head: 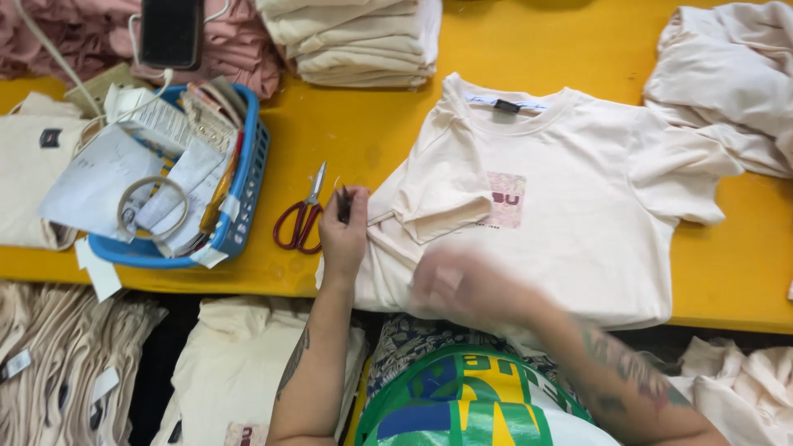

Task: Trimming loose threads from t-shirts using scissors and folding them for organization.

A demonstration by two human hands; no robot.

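A cream T-shirt with a small pink chest print lies face up on the yellow table, its left sleeve folded inward. My left hand rests at the shirt's left edge and pinches a small dark tool between its fingers. Just left of that hand lie red-handled scissors. My right hand is blurred with motion over the shirt's lower hem; what it holds, if anything, cannot be made out.
A blue basket of papers, tags and a tape roll sits at the left. Folded cream shirts are stacked at the back, a loose one at the right. A phone lies on pink cloth. More shirts are piled below the table edge.
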